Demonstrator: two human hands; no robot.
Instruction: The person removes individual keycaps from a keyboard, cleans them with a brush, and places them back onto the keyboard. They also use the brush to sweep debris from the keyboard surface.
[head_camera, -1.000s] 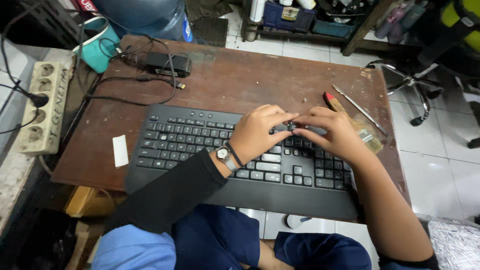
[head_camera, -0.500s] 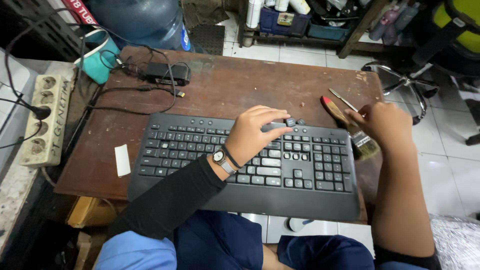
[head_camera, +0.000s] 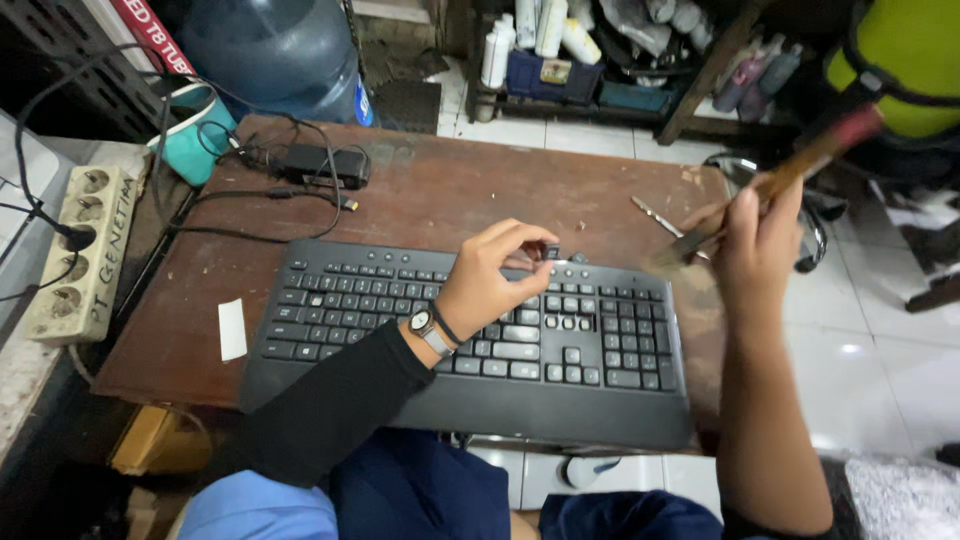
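My left hand (head_camera: 495, 275) pinches a small keycap (head_camera: 551, 252) above the keyboard (head_camera: 470, 345); right hand (head_camera: 755, 235) grips a brush (head_camera: 770, 185), raised clear of bench (head_camera: 450, 205).

A small white blank label (head_camera: 232, 329) lies on the brown table (head_camera: 450, 200), left of the keyboard. A red sign (head_camera: 150, 35) with white lettering leans at the top left. White bottles (head_camera: 540, 30) and a dark blue box (head_camera: 545, 75) with a small pale label stand on the floor shelf beyond the table.
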